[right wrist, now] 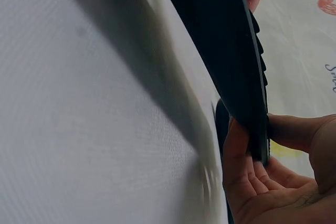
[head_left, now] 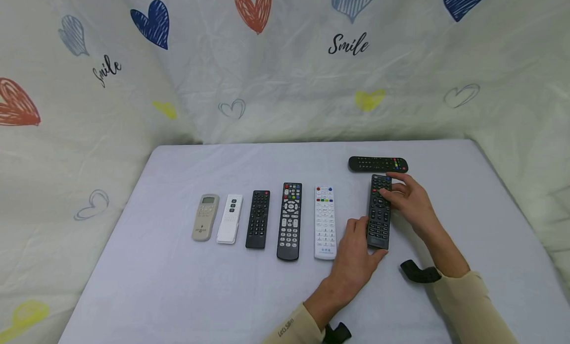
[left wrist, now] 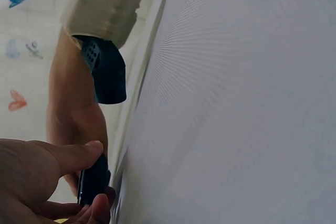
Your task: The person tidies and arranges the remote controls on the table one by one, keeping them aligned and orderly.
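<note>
Both hands hold one black remote control (head_left: 379, 220) at the right of the row, its buttons facing up. The left hand (head_left: 352, 259) grips its near end, thumb at the bottom edge and fingers along the left side. At the far end, the right hand (head_left: 411, 203) pinches it, thumb on the button face and fingers beneath. In the right wrist view the dark underside of the remote (right wrist: 215, 30) shows above the cloth, which bears its shadow. The left wrist view has the remote's end (left wrist: 94, 182) between thumb and fingers.
Another black remote (head_left: 377, 164) lies crosswise just beyond. To the left stand in a row a white remote (head_left: 325, 222), a long black one (head_left: 289, 222), a smaller black one (head_left: 258, 219), a slim white one (head_left: 230, 219) and a beige one (head_left: 206, 218). White cloth covers the table (head_left: 200, 294).
</note>
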{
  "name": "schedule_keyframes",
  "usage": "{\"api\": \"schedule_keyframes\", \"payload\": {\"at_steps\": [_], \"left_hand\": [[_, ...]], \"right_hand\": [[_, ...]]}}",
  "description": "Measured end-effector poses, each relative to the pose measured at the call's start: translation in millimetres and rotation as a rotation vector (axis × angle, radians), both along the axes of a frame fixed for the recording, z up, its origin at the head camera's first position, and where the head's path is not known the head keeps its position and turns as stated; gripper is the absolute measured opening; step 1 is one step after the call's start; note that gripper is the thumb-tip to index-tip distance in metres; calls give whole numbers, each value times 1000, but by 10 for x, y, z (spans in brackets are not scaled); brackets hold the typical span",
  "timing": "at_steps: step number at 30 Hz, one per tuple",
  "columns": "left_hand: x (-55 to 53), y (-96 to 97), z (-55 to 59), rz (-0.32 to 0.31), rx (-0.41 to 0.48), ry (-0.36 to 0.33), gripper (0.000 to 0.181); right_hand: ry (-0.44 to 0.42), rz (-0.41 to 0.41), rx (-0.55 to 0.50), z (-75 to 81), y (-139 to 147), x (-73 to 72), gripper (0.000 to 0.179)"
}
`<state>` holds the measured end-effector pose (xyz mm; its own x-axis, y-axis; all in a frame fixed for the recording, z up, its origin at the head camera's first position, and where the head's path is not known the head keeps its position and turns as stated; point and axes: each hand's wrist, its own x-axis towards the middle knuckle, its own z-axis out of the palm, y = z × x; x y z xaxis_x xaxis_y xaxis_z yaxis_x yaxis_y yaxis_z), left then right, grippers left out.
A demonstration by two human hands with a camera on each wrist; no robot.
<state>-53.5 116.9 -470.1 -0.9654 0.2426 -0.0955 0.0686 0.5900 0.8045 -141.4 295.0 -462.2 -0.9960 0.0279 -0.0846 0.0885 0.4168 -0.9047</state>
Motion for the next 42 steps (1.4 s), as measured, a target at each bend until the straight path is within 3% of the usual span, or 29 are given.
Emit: {"api": "schedule_keyframes", "payload": {"at_steps": [10,22,42], "left_hand": [[6,-44,-2,-19,-5,-8,84],[23,-117,46,-25,-7,-5,83],[10,-99,145,12,-69,-112,83]], "right_hand": [[-3,38,25,-12,-81,-12,61],[-23,45,161,-1,-162,-18,61],[-3,112,285,20,-255,-112,56]]}}
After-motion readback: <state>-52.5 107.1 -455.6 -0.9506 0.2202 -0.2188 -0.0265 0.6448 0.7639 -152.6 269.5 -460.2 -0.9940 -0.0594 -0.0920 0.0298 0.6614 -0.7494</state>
